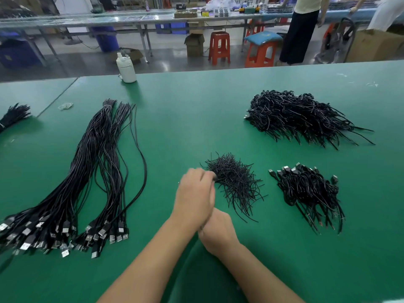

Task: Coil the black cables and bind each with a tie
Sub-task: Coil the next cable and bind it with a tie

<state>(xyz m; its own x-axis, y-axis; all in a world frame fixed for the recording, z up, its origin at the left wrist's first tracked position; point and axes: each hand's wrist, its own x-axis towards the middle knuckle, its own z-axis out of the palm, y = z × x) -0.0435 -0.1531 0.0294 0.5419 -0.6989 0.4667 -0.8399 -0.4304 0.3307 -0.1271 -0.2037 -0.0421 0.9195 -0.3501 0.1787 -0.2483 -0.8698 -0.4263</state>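
Black cables [72, 186] lie in long uncoiled bundles on the left of the green counter [196, 110], their long axis running from the plug ends near the front edge away toward the far side, well apart from both hands. Between those bundles and two heaps of coiled, bound cables [306, 119] [308, 191] on the right sits a small pile of short black ties [236, 182], and this pile is what the next move seems to turn on. The left hand [196, 197] reaches across the middle, its fingers [207, 174] touching the near-left edge of the ties; motion blur hides whether they have pinched one or merely brush the strands, so I cannot tell its grip. The right hand [218, 232] sits nearer the body, tucked partly under the left wrist, and its fingers are hidden, so their state cannot be told either; no cable shows in it. The ties lie just ahead and to the right of the left fingers, spraying toward the front right. Judging by this, a tie is being fetched, and the left hand is clearly the nearer one. A white bottle [126, 68] stands at the far edge
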